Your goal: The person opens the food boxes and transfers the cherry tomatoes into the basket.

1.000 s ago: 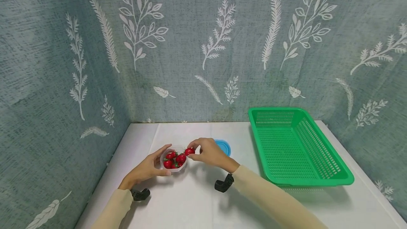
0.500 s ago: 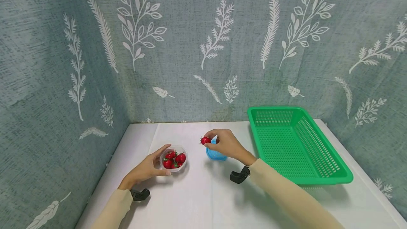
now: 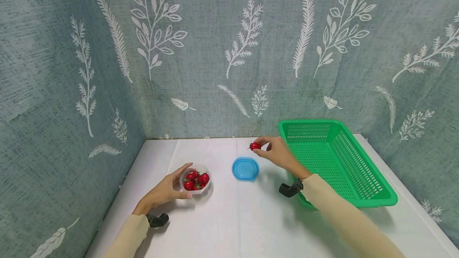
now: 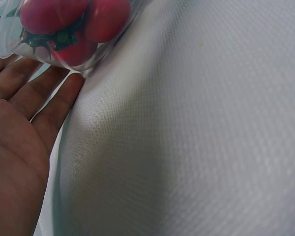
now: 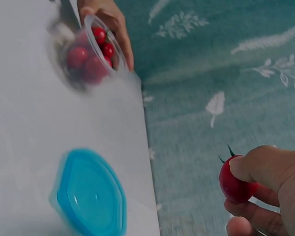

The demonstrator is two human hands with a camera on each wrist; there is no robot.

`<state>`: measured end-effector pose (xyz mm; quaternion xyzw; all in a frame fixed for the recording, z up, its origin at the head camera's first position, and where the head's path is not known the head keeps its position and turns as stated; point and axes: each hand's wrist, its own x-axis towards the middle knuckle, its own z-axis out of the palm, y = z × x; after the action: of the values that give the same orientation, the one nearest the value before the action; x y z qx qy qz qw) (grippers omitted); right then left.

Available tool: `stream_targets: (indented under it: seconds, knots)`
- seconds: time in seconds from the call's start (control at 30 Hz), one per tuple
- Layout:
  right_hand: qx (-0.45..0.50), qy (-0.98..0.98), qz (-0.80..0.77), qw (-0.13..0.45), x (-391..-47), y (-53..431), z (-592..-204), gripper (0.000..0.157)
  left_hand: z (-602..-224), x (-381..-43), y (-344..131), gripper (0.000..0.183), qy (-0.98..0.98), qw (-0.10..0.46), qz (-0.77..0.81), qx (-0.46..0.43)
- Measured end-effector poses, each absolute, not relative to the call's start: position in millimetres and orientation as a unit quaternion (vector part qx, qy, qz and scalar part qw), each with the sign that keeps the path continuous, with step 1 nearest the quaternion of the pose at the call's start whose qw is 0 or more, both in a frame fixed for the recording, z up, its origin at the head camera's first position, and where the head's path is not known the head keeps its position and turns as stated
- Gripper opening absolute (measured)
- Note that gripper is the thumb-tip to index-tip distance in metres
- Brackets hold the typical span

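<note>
My right hand [image 3: 279, 155] pinches a red cherry tomato [image 3: 255, 146] with a green stem between thumb and fingers, in the air beyond the blue lid. The right wrist view shows the held tomato [image 5: 235, 183] close up. A clear plastic container [image 3: 195, 191] stands on the table with several cherry tomatoes [image 3: 204, 178] in it. My left hand [image 3: 165, 189] holds it, fingers on the far side and thumb on the near side. In the left wrist view the fingertips of my left hand [image 4: 24, 118] lie against the container wall.
A blue lid [image 3: 245, 169] lies on the white table [image 3: 218, 222] between the container and a large green plastic basket [image 3: 373, 204] at the right. My right forearm passes over the basket's near left edge. Patterned grey-green cloth [image 3: 208, 51] hangs behind and at the sides.
My right hand has carried the tomato away from the container, rightward and farther back past the blue lid, which is now fully visible. My left hand and the container have stayed in place.
</note>
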<state>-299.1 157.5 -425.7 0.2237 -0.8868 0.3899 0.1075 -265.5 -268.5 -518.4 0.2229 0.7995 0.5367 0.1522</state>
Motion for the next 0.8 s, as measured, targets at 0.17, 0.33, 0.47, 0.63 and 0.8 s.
stream_targets:
  seconds: [0.17,0.33,0.47,0.63,0.8]
  knots:
    - [0.209,-0.887,0.393,0.121,-299,178,-423,0.025,-519,-267,-268,0.107,0.795,0.152,0.539,0.232]
    - [0.172,-0.894,0.396,0.118,-302,198,-421,0.028,-519,-267,-268,0.107,0.799,0.148,0.535,0.23]
    - [0.148,-0.898,0.396,0.122,-304,213,-419,0.029,-518,-267,-268,0.108,0.803,0.15,0.531,0.225]
    - [0.134,-0.901,0.39,0.136,-307,232,-420,0.03,-518,-266,-268,0.108,0.799,0.153,0.538,0.222]
    - [0.112,-0.902,0.391,0.142,-310,248,-423,0.032,-518,-266,-268,0.108,0.797,0.151,0.538,0.227]
